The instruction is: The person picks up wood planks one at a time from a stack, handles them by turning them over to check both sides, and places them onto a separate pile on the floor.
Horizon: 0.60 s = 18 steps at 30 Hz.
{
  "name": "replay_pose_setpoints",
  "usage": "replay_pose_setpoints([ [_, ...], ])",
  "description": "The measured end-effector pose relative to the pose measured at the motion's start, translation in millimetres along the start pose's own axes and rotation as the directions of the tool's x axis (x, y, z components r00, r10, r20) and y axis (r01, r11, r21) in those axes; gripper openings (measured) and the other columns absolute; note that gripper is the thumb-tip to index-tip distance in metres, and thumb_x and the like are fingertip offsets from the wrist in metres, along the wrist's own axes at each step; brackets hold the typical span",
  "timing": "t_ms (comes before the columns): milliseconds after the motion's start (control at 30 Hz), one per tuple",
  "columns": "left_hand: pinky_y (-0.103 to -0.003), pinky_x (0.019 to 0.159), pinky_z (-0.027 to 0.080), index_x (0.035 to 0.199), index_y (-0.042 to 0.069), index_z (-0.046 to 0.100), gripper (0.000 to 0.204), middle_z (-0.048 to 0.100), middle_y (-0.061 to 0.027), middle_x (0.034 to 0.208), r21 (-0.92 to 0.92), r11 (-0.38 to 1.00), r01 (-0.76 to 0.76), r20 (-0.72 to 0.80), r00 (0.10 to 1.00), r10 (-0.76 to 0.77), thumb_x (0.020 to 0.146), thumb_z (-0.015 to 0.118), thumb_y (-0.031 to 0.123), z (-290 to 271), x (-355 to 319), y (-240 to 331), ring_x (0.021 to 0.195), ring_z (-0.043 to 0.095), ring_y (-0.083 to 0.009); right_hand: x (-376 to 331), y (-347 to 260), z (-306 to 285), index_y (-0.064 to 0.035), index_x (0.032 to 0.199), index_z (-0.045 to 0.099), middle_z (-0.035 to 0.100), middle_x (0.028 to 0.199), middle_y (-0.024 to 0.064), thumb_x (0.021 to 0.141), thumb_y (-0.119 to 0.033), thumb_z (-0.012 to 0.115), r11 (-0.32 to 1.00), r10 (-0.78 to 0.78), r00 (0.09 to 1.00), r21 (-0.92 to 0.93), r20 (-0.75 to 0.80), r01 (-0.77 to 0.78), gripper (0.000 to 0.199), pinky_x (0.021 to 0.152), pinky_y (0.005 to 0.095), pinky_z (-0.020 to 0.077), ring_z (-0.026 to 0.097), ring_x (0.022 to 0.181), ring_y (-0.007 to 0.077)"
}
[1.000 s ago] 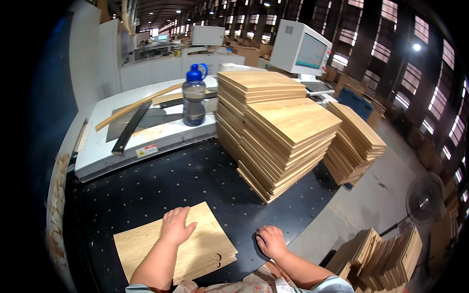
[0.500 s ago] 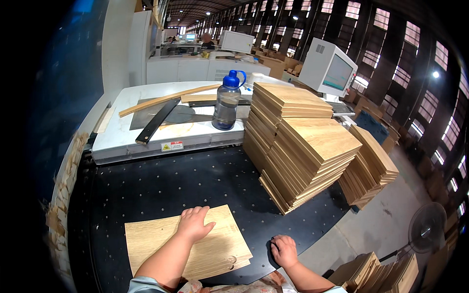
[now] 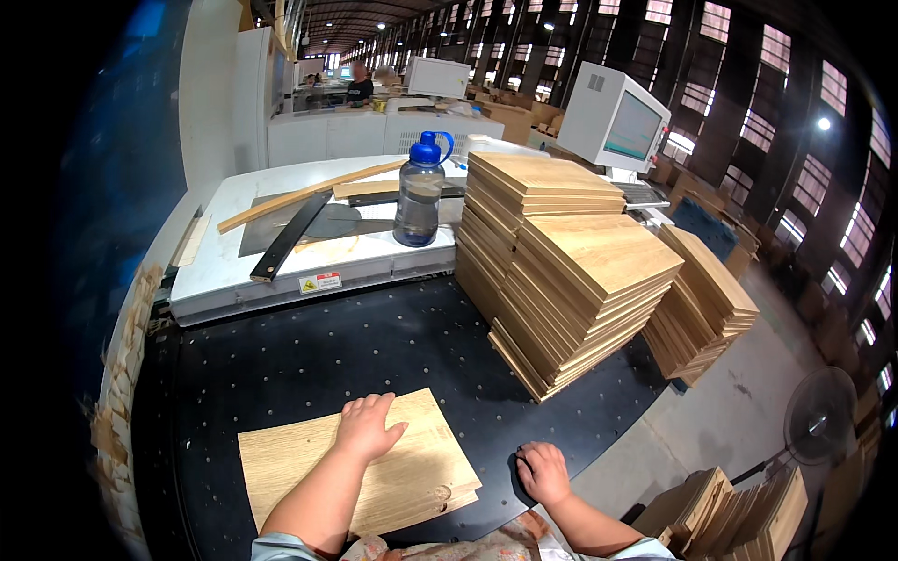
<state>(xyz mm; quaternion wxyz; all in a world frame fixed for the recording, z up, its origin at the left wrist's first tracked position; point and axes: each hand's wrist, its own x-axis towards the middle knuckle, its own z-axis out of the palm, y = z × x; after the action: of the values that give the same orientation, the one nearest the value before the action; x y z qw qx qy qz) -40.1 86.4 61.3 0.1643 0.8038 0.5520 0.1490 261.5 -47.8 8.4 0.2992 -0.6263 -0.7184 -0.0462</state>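
Water bottle (image 3: 419, 206), one: clear body, blue lid with loop handle; upright on white machine top (image 3: 210, 271). Black bar (image 3: 292, 234), flat, set aslant, left of bottle. Wooden strip (image 3: 304, 194), long, narrow, behind bar. Label (image 3: 320, 282), red, white and yellow, on machine's front edge. Monitor (image 3: 599, 122), white, boxy, screen lit; keyboard (image 3: 643, 194) below. Fan (image 3: 819, 421), round cage, beside grey floor (image 3: 697, 411). Background: person (image 3: 360, 89) in dark top; tall windows (image 3: 776, 47), right.
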Motion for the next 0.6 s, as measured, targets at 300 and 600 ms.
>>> replay_pose_setpoints([
  [300,-0.04,0.106,0.026,0.13,0.009,0.046,0.06,0.05,-0.0126,0.127,0.0,1.0,0.023,0.046,0.999,-0.023,0.081,0.058,0.041,-3.9,-0.1,3.0,0.121,0.043,-0.0302,0.1,0.0,-1.3,-0.0083,0.086,0.063,0.061,0.098,0.0048,0.076,-0.013,0.064,1.0,0.009,1.0,0.009,0.012,-0.009,0.012,0.083,0.0387,0.0417,0.054,0.095,0.0268],
  [600,-0.04,0.1,0.032,0.125,0.005,0.05,0.058,0.054,-0.0139,0.117,-0.001,1.0,-0.03,-0.042,0.999,0.03,0.078,0.062,0.037,1.9,-0.2,-0.1,0.114,0.047,-0.031,1.3,-1.2,-2.8,-0.008,0.085,0.063,0.061,0.097,0.0057,0.074,-0.011,0.065,1.0,0.003,1.0,0.028,-0.012,-0.002,0.011,0.083,0.0387,0.0422,0.056,0.094,0.0267],
])
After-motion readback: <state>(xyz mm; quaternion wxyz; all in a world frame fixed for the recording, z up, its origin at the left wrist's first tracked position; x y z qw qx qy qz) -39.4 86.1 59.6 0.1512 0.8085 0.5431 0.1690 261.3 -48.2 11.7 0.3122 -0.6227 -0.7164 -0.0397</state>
